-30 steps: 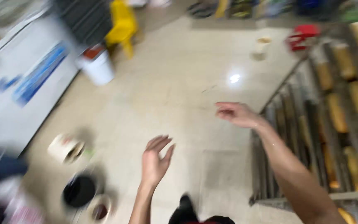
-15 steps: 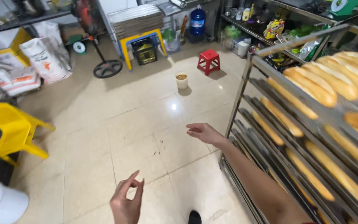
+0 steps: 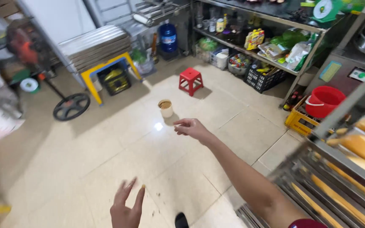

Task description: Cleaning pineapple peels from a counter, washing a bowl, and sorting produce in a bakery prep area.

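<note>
My right hand (image 3: 193, 128) reaches forward over the tiled floor, fingers loosely curled, with nothing in it. My left hand (image 3: 125, 207) is raised low in the view, fingers spread and empty. At my right stands a metal rack (image 3: 339, 122) with trays of long baked loaves (image 3: 362, 150). The right arm passes just beside the rack's front corner. A small cream bucket (image 3: 165, 108) sits on the floor just beyond my right hand.
A red plastic stool (image 3: 190, 80) stands past the bucket. A red bucket (image 3: 323, 101) rests on a yellow crate (image 3: 297, 121) by the rack. Cluttered shelves (image 3: 258, 50) line the far wall. A yellow stand (image 3: 104, 71) carries stacked metal trays; a floor fan's base (image 3: 71, 106) lies to the left.
The view has swung up and to the right, from the floor and white cabinet to the shelves. Both hands stay empty; the right hand has extended further from the rack.
</note>
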